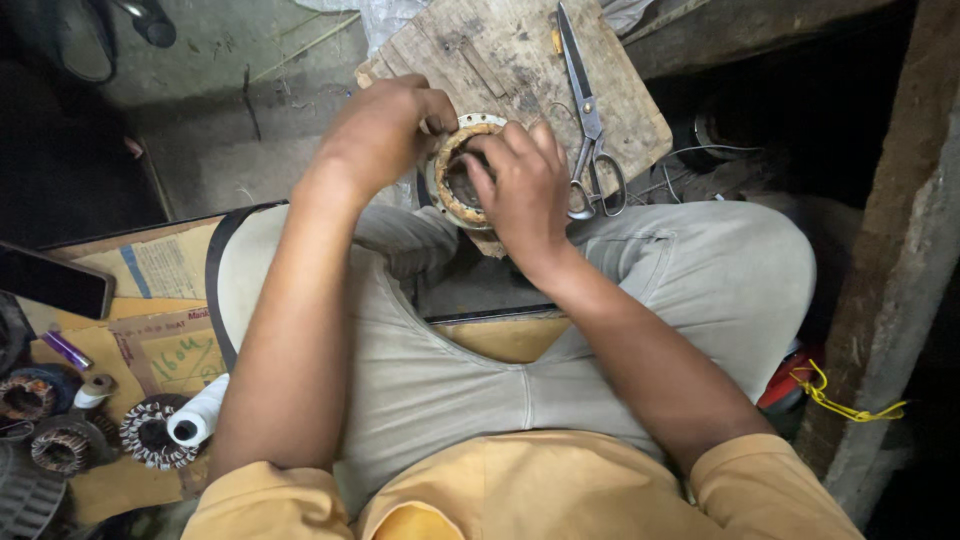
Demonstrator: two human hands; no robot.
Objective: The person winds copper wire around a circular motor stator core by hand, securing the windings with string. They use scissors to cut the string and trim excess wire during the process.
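A rusty round metal ring, a motor stator core (452, 172), rests at the near edge of a worn wooden board (520, 60). My left hand (385, 130) grips its upper left rim, thumb and fingers curled over the edge. My right hand (520, 185) covers its right side, with fingers reaching into the hollow middle. Both forearms stretch out over my grey-trousered knees. Much of the ring is hidden under my hands.
Large steel scissors (590, 120) lie on the board just right of my right hand. At the left, cardboard (160, 350) holds wound motor coils (150, 432), a white thread spool (198, 415), a purple pen (66, 350) and a dark phone (55, 282). A yellow cord (840, 400) lies at right.
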